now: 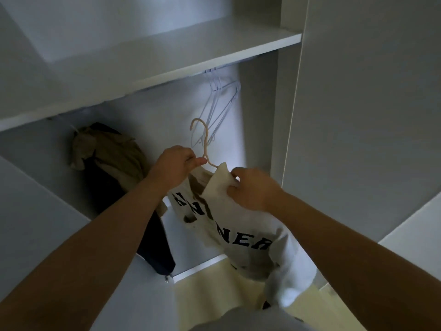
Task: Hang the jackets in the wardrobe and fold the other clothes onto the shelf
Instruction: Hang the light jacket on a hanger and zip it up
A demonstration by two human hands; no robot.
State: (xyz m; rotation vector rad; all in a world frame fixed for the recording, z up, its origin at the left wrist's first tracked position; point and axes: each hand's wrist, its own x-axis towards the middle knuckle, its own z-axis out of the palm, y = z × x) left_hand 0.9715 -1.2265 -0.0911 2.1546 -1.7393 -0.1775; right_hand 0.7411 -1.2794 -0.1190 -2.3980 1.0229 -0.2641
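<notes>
Two hands are raised in front of the wardrobe. Left hand pinches the neck of a beige hanger, hook upright. Right hand grips the collar edge of a white lettered garment, which droops below both hands. Khaki jacket and dark garment hang at the wardrobe's left side. Empty white hangers hang under the shelf, near its right end.
</notes>
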